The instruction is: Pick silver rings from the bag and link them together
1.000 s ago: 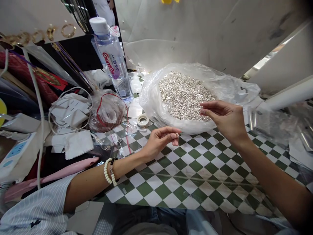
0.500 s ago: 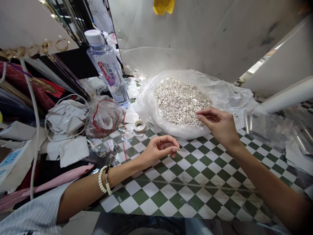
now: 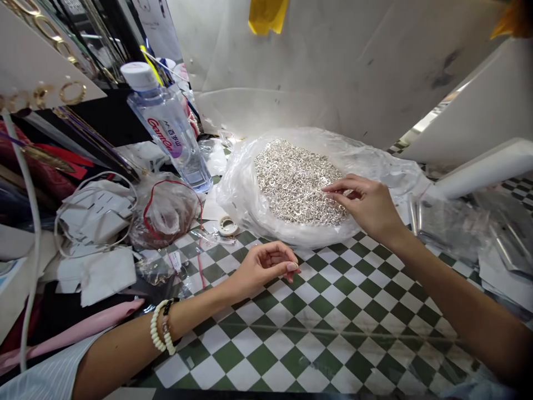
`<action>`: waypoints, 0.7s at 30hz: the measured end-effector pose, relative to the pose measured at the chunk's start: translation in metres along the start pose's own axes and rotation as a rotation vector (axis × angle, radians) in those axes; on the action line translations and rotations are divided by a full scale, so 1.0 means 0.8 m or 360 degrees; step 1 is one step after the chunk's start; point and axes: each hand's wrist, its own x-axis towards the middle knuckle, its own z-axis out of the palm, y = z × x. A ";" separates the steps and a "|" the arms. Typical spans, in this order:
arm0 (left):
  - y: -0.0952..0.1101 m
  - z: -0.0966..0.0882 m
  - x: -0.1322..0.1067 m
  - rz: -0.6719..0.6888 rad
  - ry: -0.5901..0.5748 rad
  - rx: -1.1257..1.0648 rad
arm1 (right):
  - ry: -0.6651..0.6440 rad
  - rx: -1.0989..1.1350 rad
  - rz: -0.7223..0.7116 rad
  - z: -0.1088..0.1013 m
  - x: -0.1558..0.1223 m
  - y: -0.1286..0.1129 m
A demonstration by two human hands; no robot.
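**Two hands working at a heap of silver rings on a checkered table**

From where I'm standing, the heap of small silver rings (image 3: 295, 183) sits in an open, transparent plastic bag (image 3: 244, 203), at the far side of the green-and-white checkered table (image 3: 316, 316). The rings are bright, jumbled and packed tight. The right hand (image 3: 366, 205) reaches over the bag's near edge, and its fingers (image 3: 333, 190) hang at the rim of the heap, nearly together. I can't tell whether they have hold of a ring. The left hand (image 3: 262, 268) stays nearer the person, above the tiles, with its fingers (image 3: 278, 256) curled and pinched on a tiny pale piece (image 3: 295, 266), too small to name.

A beaded bracelet (image 3: 160, 333) circles the left wrist. Left of the bag stand a water bottle (image 3: 166, 128), a small tape roll (image 3: 228, 225) and a crumpled plastic bag with red cord (image 3: 164, 214). Paper cards tangled in white wire (image 3: 94, 214) lie further left. Transparent plastic sleeves (image 3: 449, 228) lie to the right. Nothing stands between the hands and the heap.
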 end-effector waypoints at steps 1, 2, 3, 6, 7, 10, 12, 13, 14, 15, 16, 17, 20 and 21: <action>0.000 0.000 0.000 -0.0007 0.0010 0.0006 | -0.0053 -0.0110 -0.0045 0.000 0.004 -0.002; 0.000 -0.001 0.001 -0.0014 0.0017 0.0009 | -0.0132 -0.0198 -0.0067 0.001 0.008 -0.004; 0.000 -0.001 0.001 -0.0022 0.0023 0.0010 | -0.0225 -0.0265 -0.0075 0.002 0.012 -0.006; 0.000 -0.001 0.002 -0.0050 0.0027 0.0013 | -0.0349 -0.0300 -0.0103 0.003 0.020 -0.006; 0.000 -0.001 0.002 -0.0058 0.0027 0.0018 | -0.0331 -0.0254 -0.0115 0.004 0.022 -0.006; 0.000 -0.002 0.002 -0.0070 0.0020 0.0040 | -0.0219 -0.0078 -0.0060 0.004 0.024 -0.003; -0.001 -0.003 0.002 -0.0068 0.0023 0.0051 | -0.0165 0.0067 0.0089 0.004 0.024 0.000; -0.001 -0.004 0.002 -0.0067 0.0024 0.0054 | -0.0147 0.0163 0.0173 0.004 0.024 0.002; -0.002 -0.005 0.003 -0.0063 0.0024 0.0057 | -0.0132 0.0268 0.0244 0.003 0.023 0.004; -0.002 -0.005 0.003 -0.0060 0.0026 0.0059 | -0.0124 0.0367 0.0295 0.002 0.023 0.005; -0.003 -0.006 0.004 -0.0055 0.0028 0.0061 | -0.0130 0.0446 0.0323 0.001 0.021 0.006; -0.003 -0.006 0.004 -0.0047 0.0033 0.0062 | -0.0155 0.0490 0.0334 -0.002 0.020 0.005; -0.002 -0.006 0.005 -0.0035 0.0058 0.0076 | -0.0267 0.0379 0.0283 -0.010 0.017 0.000; -0.001 -0.006 0.005 -0.0040 0.0067 0.0084 | -0.0260 0.0280 0.0221 -0.012 0.017 -0.003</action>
